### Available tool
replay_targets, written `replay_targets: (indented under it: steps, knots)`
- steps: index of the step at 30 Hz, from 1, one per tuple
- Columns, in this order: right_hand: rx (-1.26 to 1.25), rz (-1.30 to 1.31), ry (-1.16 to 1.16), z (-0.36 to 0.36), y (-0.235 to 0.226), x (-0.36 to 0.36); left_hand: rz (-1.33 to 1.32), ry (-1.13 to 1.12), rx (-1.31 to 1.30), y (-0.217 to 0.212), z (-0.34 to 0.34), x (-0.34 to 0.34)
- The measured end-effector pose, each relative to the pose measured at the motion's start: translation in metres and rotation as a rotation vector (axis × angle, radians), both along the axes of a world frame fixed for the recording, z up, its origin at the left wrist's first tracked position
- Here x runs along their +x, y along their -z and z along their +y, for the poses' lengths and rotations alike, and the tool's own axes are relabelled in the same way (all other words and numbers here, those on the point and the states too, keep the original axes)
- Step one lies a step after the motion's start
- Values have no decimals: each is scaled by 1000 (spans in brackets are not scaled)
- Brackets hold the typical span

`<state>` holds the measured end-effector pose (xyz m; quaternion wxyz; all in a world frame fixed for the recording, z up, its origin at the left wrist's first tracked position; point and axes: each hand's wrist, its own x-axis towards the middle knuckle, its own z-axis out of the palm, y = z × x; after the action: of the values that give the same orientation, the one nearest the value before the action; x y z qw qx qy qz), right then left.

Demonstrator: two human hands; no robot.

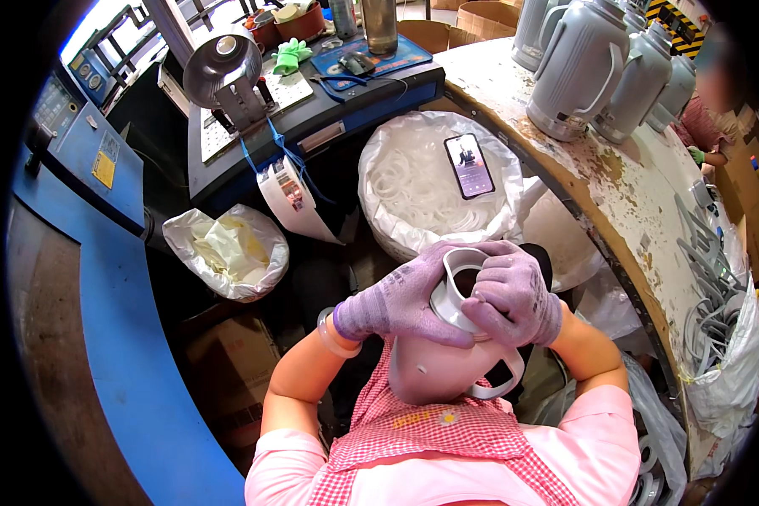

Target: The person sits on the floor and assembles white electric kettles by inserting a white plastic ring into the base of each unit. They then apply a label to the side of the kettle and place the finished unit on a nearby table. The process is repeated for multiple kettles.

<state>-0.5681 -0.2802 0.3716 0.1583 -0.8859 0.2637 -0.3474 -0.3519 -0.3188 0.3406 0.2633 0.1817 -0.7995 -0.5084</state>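
In my lap stands a grey thermos jug [434, 371], tilted a little, its handle to the lower right and its round mouth facing up. A paler collar [449, 308] with a spout surrounds the mouth. My left hand [405, 295], in a purple glove, is closed round the collar's left side, thumb across its front. My right hand [517, 295], gloved alike, grips the right side of the collar with bent fingers. Just beyond my hands, a white-lined tub [371, 202] holds many translucent rings [396, 181], with a phone [470, 166] lying on them, its screen lit.
Several grey thermos jugs [578, 72] stand on the curved worn table [624, 181] at right, with grey handles [717, 291] farther along. A small lined bin [228, 253], a label roll [295, 198] and a dark bench [329, 105] with pliers [337, 80] are at left. Another person [704, 126] is far right.
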Motion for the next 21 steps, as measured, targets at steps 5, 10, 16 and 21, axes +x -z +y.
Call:
replay_targets:
  steps: [5, 10, 16, 21]
  knots:
    - [28, -134, 80, -31, -23, -10, -9, -102, 165, -5, -7, -9]
    - [-878, -466, 921, -37, -70, -43, 35, -120, 214, -9, -1, 11]
    - [-1110, -28, 1195, -220, -124, -98, 172, -374, 409, -11, 9, 95]
    - [-296, -195, 759, -341, 1, -85, 392, -704, 384, -6, 41, 125]
